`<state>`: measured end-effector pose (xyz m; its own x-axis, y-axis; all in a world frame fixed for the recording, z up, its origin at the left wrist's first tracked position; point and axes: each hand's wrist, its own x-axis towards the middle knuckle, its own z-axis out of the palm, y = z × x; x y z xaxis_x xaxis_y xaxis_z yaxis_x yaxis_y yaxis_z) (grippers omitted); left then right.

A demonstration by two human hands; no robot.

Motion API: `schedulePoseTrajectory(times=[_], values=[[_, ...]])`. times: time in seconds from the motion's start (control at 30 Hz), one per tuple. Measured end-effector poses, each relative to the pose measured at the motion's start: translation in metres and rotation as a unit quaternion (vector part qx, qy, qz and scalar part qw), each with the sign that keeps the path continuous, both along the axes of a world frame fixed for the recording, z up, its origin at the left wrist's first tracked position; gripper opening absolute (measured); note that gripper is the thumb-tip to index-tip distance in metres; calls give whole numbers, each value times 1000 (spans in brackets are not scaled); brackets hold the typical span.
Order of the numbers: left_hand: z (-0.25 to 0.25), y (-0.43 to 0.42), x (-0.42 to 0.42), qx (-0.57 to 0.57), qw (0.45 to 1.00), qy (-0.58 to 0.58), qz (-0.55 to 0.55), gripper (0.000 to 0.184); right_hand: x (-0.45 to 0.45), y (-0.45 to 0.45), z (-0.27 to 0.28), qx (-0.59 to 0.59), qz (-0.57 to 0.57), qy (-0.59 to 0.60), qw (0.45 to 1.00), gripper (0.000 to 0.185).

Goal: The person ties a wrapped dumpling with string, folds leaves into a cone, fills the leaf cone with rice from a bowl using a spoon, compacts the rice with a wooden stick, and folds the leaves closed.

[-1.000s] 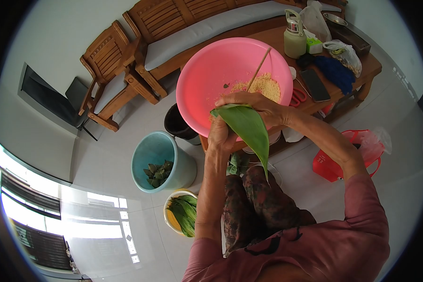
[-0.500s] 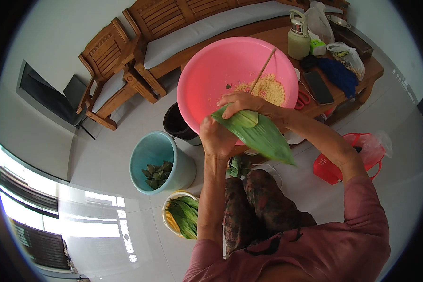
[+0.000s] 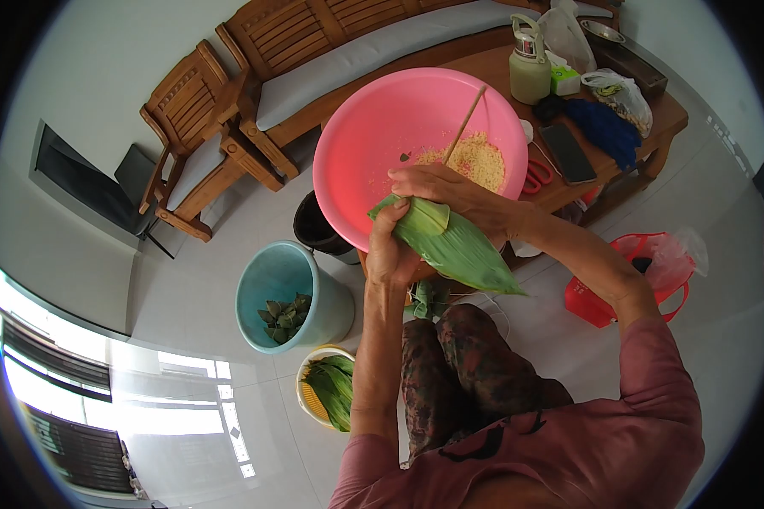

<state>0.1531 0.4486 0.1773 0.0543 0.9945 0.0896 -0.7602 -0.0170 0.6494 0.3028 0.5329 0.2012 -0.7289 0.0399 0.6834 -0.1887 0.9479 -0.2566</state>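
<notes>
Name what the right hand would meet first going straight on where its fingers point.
Along that line, the right hand would likely meet the side wall of the pink basin first; the hand's height is hard to judge, so it might clear the rim.

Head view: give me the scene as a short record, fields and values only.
Left hand: gripping green leaf, thumb on top
Right hand: against the leaf's far edge, thumb hidden
Pink basin: on wooden table; holds pale-yellow grains and a stick
Light-blue bucket: on floor, dark green bundles inside
Basket: beside the bucket, green leaves inside
Beside basin: red-handled scissors, phone
</notes>
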Motion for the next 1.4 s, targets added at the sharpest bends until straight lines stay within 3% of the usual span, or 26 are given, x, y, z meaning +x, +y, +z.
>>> schedulePoseTrajectory(times=[0.07,0.17,0.27,0.37,0.47,0.57,0.67,0.77,0.83,0.93,1.03,1.17,1.4], values=[[7,0,5,-13,1000,3,16,38,3,-3,-4,92,-96,-18,991,71],[19,3,15,-23,998,13,59,34,9,-18,0,91,-208,-16,974,76],[20,5,15,-41,998,35,45,35,14,-22,-4,108,-243,-17,964,69],[11,5,4,-84,995,48,-18,34,30,1,1,79,-120,-82,986,58],[17,4,5,-115,992,20,-56,32,44,10,44,-113,-38,-66,991,46],[17,4,4,-148,981,-37,-123,30,33,0,57,-108,76,-174,976,34],[23,3,5,-147,975,-26,-163,27,29,3,62,-43,103,-203,973,30],[32,-3,16,-160,977,-8,-144,25,27,-3,60,36,90,-196,976,29],[26,-2,15,-138,979,-34,-147,24,29,-12,59,27,78,-169,982,29],[9,10,5,-147,962,-83,-214,25,31,-18,53,94,67,-158,981,30],[33,-6,24,-205,972,52,-100,22,32,-21,53,204,45,-183,961,29],[21,9,17,-176,974,101,-100,19,31,-21,44,301,16,-185,935,26],[15,4,16,-214,970,74,-86,19,43,-26,52,209,53,-177,960,25]])
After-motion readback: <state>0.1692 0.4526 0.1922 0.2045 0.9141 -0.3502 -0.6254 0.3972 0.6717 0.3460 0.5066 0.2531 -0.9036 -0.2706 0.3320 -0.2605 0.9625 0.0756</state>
